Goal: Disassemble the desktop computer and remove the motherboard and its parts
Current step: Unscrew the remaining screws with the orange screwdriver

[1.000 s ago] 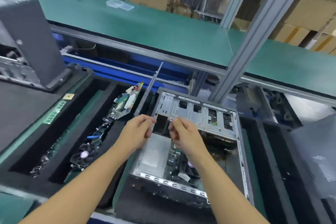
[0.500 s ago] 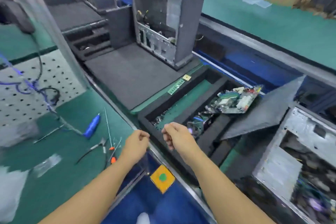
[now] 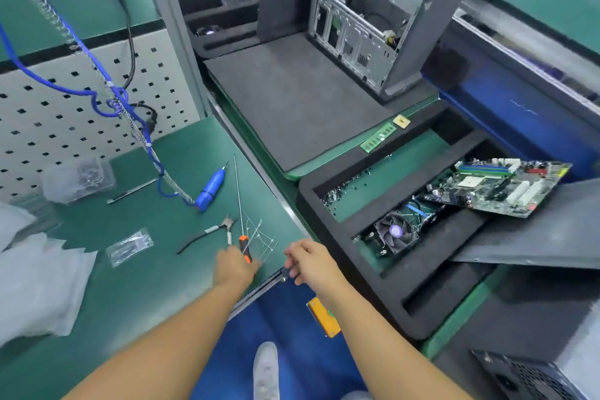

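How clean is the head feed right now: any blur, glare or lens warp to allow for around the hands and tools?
Head view: light is even, no harsh glare; the left hand and right hand are motion-blurred, so each grip is unreadable; the motherboard is fairly sharp; the plastic bags at left and the conveyor rail top-right smear; wide-angle warp tilts the aluminium post.

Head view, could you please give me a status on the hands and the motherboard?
Left hand grips screwdriver on the mat. Right hand curled at bench edge, hold unclear. Motherboard out, tilted on foam tray.
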`<state>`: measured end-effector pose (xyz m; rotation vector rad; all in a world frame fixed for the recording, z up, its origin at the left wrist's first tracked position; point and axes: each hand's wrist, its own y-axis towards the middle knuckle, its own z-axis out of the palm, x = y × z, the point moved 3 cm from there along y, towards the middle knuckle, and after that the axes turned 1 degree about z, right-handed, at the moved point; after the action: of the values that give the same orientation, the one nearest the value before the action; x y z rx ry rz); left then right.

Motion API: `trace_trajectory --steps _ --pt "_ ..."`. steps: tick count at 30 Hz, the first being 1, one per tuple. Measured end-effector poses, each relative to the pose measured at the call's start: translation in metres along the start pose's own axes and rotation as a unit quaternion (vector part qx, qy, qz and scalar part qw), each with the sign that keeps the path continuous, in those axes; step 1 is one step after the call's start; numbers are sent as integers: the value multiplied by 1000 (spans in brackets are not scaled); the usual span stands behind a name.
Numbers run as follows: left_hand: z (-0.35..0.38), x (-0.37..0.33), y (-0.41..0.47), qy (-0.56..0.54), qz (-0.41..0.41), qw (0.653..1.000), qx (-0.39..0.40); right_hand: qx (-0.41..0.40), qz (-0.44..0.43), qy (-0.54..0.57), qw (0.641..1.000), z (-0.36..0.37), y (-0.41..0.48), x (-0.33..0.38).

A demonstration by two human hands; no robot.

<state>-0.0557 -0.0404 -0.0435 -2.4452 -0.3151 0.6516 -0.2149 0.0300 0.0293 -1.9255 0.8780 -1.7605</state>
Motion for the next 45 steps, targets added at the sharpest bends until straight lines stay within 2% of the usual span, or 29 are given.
trace_trajectory --steps 7,13,17,21,23,25,28,31,33,35,38,41,45 --pt "6 0 8 -45 -26 999 -7 -3 11 -5 1000 1 5 -8" --pt "-23 3 0 -137 -8 989 -48 16 0 0 1000 12 8 0" --pt "-45 4 -9 -165 33 985 -49 35 -21 -8 999 21 6 10" --pt "-71 -2 -31 -194 78 971 -113 36 -60 -45 997 24 1 20" --pt "-82 -12 -48 -212 109 958 -159 27 -113 -85 990 24 -3 27" --pt "-89 -29 -68 -232 136 945 -189 28 -198 -141 970 21 -10 40" --pt "-94 -66 -99 -278 158 931 -178 1 -320 -256 912 16 -22 66" --pt "-99 -105 -126 -288 188 928 -144 -67 -433 -280 854 -6 -39 95" --pt "-104 -131 -145 -283 238 921 -123 -82 -488 -258 830 -32 -55 111" --pt "-109 -159 -168 -287 313 898 -110 -93 -497 -236 830 -63 -75 124" --pt "-112 -205 -208 -315 423 845 -87 -137 -460 -198 855 -117 -107 137" --pt "-105 -251 -244 -335 507 791 -70 -227 -472 -202 827 -172 -149 147" --pt "-77 -311 -291 -365 566 739 -18 -331 -444 -187 812 -240 -213 151"
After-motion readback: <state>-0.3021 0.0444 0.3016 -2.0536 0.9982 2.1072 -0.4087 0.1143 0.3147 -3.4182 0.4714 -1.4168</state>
